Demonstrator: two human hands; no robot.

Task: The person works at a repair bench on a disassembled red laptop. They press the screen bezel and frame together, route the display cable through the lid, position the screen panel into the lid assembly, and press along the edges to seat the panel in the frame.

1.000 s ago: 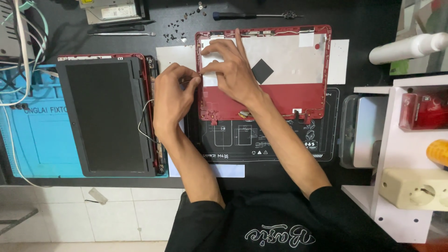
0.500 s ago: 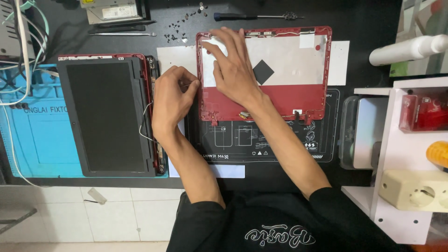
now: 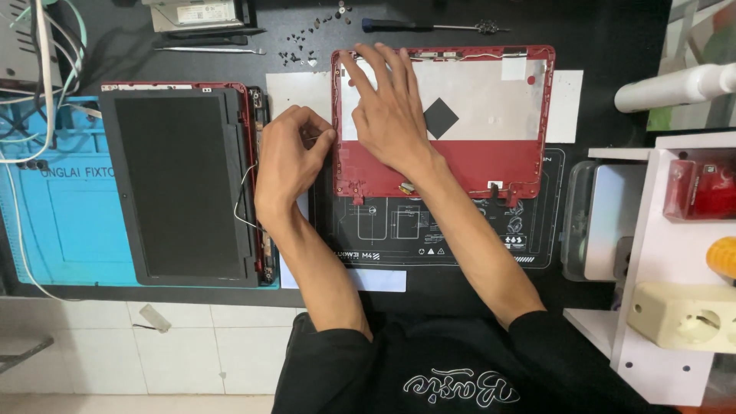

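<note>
My right hand [image 3: 391, 115] has slid a little up the red laptop lid shell [image 3: 445, 165] since a moment ago; my left hand [image 3: 287, 157] has stayed at its left edge.

My right hand lies flat and spread, fingers [image 3: 376, 65] splayed on the silvery inner lining near the shell's top left corner, pressing down and gripping nothing. My left hand is curled, thumb and forefinger pressed together at the shell's left rim; whether they pinch anything I cannot tell. The shell lies inside up on a black work mat [image 3: 460, 238], a black square patch [image 3: 441, 117] just beside my right hand. Left of my left hand lies the dark screen panel [image 3: 180, 184] on a blue mat [image 3: 61, 222]. Beyond the shell lie small screws [image 3: 303, 46] and a screwdriver [image 3: 429, 27].
</note>
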